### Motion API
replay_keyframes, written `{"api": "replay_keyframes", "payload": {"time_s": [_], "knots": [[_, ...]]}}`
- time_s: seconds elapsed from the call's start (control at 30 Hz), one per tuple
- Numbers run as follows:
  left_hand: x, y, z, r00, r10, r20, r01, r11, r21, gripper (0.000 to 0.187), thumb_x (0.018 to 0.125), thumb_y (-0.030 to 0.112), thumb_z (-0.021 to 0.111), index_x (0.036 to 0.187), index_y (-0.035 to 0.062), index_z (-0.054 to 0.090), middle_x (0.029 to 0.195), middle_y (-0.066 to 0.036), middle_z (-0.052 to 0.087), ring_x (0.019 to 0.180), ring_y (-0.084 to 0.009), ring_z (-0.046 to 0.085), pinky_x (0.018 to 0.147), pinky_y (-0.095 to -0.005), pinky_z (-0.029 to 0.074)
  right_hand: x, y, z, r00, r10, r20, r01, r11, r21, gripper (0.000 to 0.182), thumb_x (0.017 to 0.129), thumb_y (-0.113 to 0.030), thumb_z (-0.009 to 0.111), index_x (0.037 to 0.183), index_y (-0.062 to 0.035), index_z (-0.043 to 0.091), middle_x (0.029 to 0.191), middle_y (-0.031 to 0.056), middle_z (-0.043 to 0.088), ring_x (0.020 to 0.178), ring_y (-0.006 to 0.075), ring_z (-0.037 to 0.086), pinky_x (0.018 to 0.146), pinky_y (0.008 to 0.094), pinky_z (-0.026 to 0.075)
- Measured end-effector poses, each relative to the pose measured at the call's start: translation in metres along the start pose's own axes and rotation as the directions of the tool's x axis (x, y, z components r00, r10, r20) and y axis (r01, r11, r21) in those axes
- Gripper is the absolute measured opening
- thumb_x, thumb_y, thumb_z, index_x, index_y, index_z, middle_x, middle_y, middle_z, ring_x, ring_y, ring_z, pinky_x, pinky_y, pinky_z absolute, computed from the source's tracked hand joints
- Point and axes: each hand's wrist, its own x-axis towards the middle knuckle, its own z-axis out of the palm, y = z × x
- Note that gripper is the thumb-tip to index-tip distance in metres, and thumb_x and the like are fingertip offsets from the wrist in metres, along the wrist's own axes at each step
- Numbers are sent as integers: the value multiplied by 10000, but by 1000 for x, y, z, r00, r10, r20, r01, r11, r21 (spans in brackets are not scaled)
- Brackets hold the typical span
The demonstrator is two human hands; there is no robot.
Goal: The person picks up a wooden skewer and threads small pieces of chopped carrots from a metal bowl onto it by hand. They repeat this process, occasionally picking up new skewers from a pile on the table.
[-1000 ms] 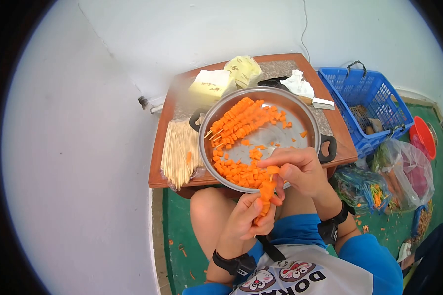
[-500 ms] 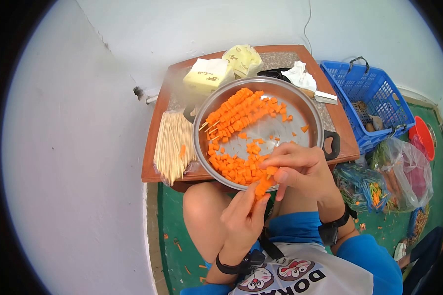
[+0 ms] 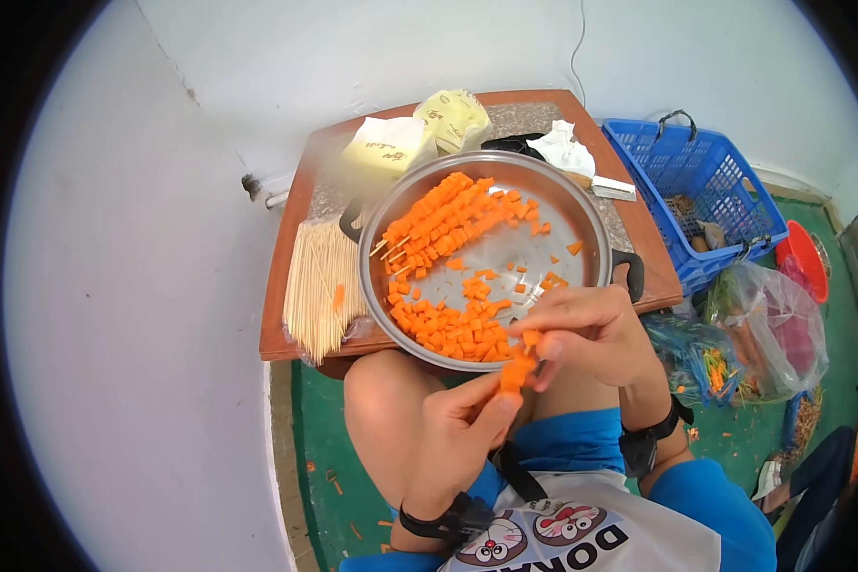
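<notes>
Orange carrot cubes (image 3: 448, 329) lie loose in the steel pan (image 3: 596, 229) at the table's near edge. We judge threading is under way: our left hand (image 3: 458, 429) pinches the half-filled skewer (image 3: 515, 374) below that edge, and our right hand (image 3: 586, 329) pinches a cube (image 3: 532, 337) at its tip. Next comes a straight, centred push. Smooth bamboo sticks (image 3: 319, 286) lie along the left edge.

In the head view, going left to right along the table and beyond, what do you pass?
Bundle of bamboo skewers → metal pan with carrot cubes → blue crate → red bowl.
</notes>
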Motion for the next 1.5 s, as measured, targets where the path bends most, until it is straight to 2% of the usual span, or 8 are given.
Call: {"api": "replay_keyframes", "payload": {"time_s": [0.17,0.27,0.37,0.67,0.9,1.03,1.33,1.5], "knots": [[10,-14,-1,658,752,38,-407,312,859,227,818,133,474,924,-59,532,518,-20,412,418,-35,295,360,-168,221,1,1,6,996,-8,-88,5,999,-43,208,745,-60,561,935,24,572,829,107,547,668,127,555,472,188,497],[-1,10,-2,994,-88,-69,83,994,-78,238,826,147,468,921,-61,532,518,-21,415,402,-31,296,345,-168,210,3,0,0,999,44,-21,-45,998,-36,211,740,-66,569,932,21,574,822,103,548,665,122,550,468,190,497],[2,1,-22,932,-96,349,267,833,-484,246,830,151,463,930,-63,530,517,-10,397,393,-28,285,336,-166,195,5,3,-7,992,95,87,-99,994,47,217,734,-72,579,931,18,575,815,100,551,659,118,548,464,192,497],[3,1,-1,973,159,-170,-105,952,289,241,812,167,503,945,-29,548,537,51,382,433,-18,302,395,-156,231,7,5,-11,987,152,58,-148,987,-66,228,723,-84,596,928,13,579,822,104,571,657,110,549,462,188,487],[1,8,-18,998,-53,20,54,994,-93,229,832,140,452,953,-41,520,519,16,389,382,-28,283,343,-160,210,15,-2,-5,985,155,81,-137,972,-189,215,731,-127,590,912,-12,595,794,63,571,628,87,524,482,184,449],[-9,19,-34,877,445,-183,-466,879,-99,294,868,237,356,959,-14,479,534,-8,400,335,-41,294,304,-164,224,33,-14,-17,995,65,74,-48,977,-206,197,725,-103,578,876,23,590,771,77,558,609,84,510,518,211,445],[-33,91,-36,612,791,1,-691,535,-486,377,882,274,286,1174,40,335,682,-23,372,418,-86,297,418,-214,268,53,15,-34,979,130,157,111,309,-945,116,699,-88,530,772,-13,579,753,149,568,700,242,549,625,324,435],[-24,92,-12,604,749,-271,-782,623,-22,329,881,223,306,1156,44,331,684,-21,385,439,-76,312,407,-197,269,67,27,-24,875,482,50,-20,139,-990,150,693,-101,557,827,-35,564,788,125,561,786,265,529,669,349,421]]}}
